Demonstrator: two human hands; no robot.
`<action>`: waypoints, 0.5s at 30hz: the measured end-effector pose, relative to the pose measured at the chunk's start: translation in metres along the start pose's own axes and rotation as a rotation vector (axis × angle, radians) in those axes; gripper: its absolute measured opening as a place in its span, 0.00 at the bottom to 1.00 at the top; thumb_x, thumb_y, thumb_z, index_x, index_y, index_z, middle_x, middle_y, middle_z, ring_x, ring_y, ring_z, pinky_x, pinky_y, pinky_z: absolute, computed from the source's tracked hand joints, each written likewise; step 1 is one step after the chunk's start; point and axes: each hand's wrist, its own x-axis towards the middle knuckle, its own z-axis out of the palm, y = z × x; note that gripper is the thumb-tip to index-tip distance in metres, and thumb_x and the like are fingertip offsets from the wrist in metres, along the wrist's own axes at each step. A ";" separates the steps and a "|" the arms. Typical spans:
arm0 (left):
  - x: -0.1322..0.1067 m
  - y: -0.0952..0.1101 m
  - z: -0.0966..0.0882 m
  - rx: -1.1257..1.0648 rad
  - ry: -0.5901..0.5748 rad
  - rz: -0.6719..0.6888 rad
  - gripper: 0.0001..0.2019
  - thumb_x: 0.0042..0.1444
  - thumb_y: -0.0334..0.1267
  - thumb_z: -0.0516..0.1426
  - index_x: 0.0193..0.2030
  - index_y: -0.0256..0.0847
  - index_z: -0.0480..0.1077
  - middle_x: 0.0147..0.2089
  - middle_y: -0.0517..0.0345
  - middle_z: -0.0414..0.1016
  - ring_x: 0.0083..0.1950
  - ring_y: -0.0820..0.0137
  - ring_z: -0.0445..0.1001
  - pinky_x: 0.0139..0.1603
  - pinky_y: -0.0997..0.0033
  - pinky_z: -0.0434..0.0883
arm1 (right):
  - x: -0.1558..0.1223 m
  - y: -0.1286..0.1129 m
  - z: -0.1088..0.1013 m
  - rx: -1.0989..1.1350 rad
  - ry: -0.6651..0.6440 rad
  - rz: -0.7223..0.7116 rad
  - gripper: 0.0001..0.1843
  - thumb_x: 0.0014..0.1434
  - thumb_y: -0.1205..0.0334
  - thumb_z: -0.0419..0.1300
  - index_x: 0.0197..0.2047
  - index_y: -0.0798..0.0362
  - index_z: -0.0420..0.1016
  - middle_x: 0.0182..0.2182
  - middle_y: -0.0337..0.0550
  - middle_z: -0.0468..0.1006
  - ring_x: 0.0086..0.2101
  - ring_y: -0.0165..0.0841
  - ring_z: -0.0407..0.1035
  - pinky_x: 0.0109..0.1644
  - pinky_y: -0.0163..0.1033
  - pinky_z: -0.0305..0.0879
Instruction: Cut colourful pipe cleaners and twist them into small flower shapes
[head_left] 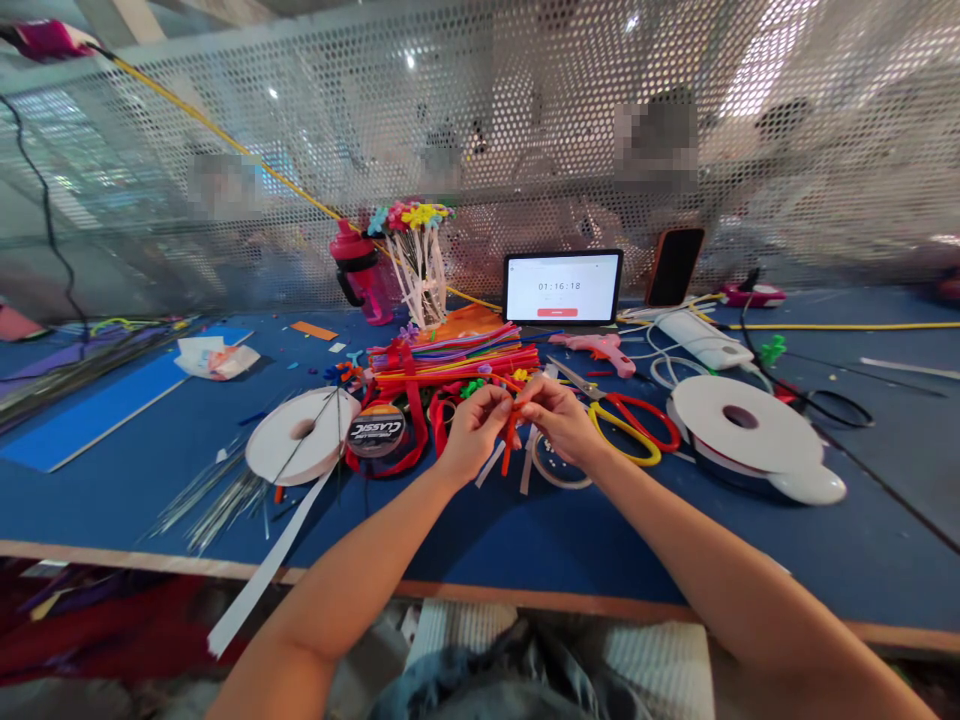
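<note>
My left hand [474,428] and my right hand [560,420] meet over the middle of the table, fingertips pinched together. Between them they grip a fuzzy orange pipe cleaner [507,452], bent, with one end hanging down; the fingers partly hide its shape. Just behind the hands lies a pile of coloured pipe cleaners [457,358]. Scissors [634,425] with red and yellow handles rest to the right of my right hand. Left of my left hand is a round reel labelled "CLASSIC" [377,430] amid red ribbon.
Ribbon spools stand left [262,440] and right [780,440]. Thin wires [225,510] lie front left. Behind are a pink bottle [351,246], pipe-cleaner flowers [424,214], a timer tablet [562,300], a phone [675,267], a pink glue gun [600,346] and a perforated metal screen [517,130].
</note>
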 end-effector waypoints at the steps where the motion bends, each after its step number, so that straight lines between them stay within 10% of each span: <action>1: 0.000 0.000 0.000 0.015 -0.005 0.008 0.13 0.55 0.47 0.56 0.35 0.38 0.62 0.24 0.64 0.66 0.19 0.77 0.68 0.23 0.75 0.67 | 0.000 0.000 0.000 -0.001 0.002 0.012 0.12 0.47 0.57 0.68 0.31 0.53 0.70 0.25 0.34 0.71 0.25 0.24 0.65 0.31 0.32 0.63; 15: 0.000 -0.001 0.003 -0.092 0.016 -0.040 0.14 0.52 0.45 0.59 0.38 0.39 0.64 0.25 0.64 0.67 0.19 0.80 0.66 0.20 0.79 0.62 | 0.000 -0.006 0.001 0.007 0.039 -0.002 0.12 0.48 0.57 0.67 0.31 0.52 0.70 0.25 0.35 0.69 0.26 0.25 0.65 0.32 0.33 0.64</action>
